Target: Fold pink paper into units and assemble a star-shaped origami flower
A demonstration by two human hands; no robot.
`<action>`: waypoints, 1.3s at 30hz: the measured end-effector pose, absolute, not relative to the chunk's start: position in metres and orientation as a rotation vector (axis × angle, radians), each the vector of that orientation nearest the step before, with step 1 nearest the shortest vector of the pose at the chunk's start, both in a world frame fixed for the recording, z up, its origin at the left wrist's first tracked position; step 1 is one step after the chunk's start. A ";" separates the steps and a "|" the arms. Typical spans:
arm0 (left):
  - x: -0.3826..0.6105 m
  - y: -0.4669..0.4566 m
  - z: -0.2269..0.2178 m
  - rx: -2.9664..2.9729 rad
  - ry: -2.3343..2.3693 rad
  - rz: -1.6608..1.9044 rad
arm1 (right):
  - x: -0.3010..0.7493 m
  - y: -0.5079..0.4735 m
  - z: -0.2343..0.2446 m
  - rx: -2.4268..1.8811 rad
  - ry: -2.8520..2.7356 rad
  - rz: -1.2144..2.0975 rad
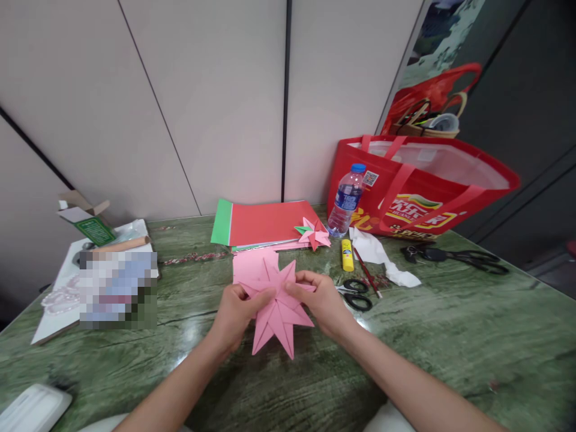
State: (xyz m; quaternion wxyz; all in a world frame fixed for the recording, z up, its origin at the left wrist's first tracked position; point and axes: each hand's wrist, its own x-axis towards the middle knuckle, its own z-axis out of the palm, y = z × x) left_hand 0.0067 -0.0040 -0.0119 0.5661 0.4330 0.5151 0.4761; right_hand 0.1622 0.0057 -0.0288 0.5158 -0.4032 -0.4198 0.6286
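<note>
A pink folded-paper star [276, 324] with several points is held up above the table's near middle. My left hand [236, 315] pinches its left side, thumb on the front face near the centre. On the right side my right hand [321, 300] grips it the same way, thumb on top and fingers curled behind. Just behind the star lies a sheet of pink paper [245, 264], partly covered by it. Farther back, a small red, pink and green paper star [314, 234] rests on a stack of coloured paper [274, 219].
Right of my hands lie black-handled scissors [357, 297], a pencil [369, 275], a yellow glue stick [347, 255] and crumpled tissue [382, 258]. A water bottle [346, 201] stands before a red shopping bag [405, 192]. At left are a green box [94, 228] and a white board [54, 318].
</note>
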 end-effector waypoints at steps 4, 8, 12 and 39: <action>0.007 -0.002 -0.009 0.943 1.222 1.233 | 0.163 0.007 -0.027 -0.844 -0.930 1.661; 0.007 -0.002 -0.009 0.938 1.204 1.254 | 0.159 0.003 -0.026 -0.772 -0.935 1.729; 0.009 -0.003 -0.012 0.945 1.207 1.251 | 0.154 0.001 -0.026 -0.817 -0.889 1.697; 0.001 0.003 -0.015 0.642 1.110 1.254 | 0.165 0.003 -0.033 -0.863 -1.389 1.284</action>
